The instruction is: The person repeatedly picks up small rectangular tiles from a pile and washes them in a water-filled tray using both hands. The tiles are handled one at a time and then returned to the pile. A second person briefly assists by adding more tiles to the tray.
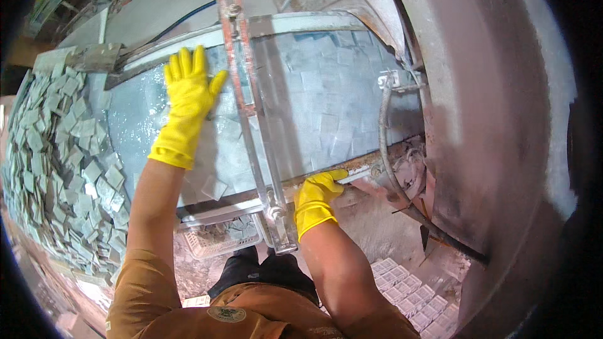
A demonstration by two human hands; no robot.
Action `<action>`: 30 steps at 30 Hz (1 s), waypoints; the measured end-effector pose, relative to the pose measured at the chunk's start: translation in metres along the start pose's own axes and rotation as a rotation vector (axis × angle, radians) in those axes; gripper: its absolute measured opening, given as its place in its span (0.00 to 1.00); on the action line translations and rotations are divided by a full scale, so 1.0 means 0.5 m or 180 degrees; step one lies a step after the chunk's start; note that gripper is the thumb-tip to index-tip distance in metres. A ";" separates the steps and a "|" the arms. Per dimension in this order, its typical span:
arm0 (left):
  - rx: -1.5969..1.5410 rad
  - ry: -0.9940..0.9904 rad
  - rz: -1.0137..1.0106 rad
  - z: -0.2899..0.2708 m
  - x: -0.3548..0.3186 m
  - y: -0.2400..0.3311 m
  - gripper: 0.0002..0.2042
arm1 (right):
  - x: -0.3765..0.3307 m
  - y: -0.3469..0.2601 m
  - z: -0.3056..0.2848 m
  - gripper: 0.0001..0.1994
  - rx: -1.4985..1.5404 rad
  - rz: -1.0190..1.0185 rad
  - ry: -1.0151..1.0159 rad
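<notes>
My left hand, in a yellow rubber glove, lies flat with fingers spread on the wet pale-blue square tiles that cover a metal work table. My right hand, also in a yellow glove, grips the near rusty edge of the table. A long metal bar with a reddish top runs across the table between my two hands, from the far edge to the near edge. One loose tile lies near my left forearm.
A big heap of loose grey-green square tiles lies at the left. A white basket with tiles stands under the table's near edge. A flexible metal hose hangs at the right beside a large curved machine housing. Tile sheets lie on the floor.
</notes>
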State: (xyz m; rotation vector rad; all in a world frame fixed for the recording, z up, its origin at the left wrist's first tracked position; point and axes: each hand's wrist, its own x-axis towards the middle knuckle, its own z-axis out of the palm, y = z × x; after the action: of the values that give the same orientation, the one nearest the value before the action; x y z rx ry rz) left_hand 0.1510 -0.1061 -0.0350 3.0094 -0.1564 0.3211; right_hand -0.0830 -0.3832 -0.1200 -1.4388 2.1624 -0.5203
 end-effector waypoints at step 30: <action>-0.0909 0.0107 -0.0645 -0.084 -0.271 0.102 0.43 | 0.030 -0.049 -0.027 0.32 0.1081 0.0409 -0.0722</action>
State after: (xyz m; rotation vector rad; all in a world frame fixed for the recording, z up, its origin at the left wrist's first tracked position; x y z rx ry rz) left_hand 0.0050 -0.1391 -0.0185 2.7061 0.0978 0.3002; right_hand -0.0779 -0.4057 -0.0981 -1.1101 1.8669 -0.6111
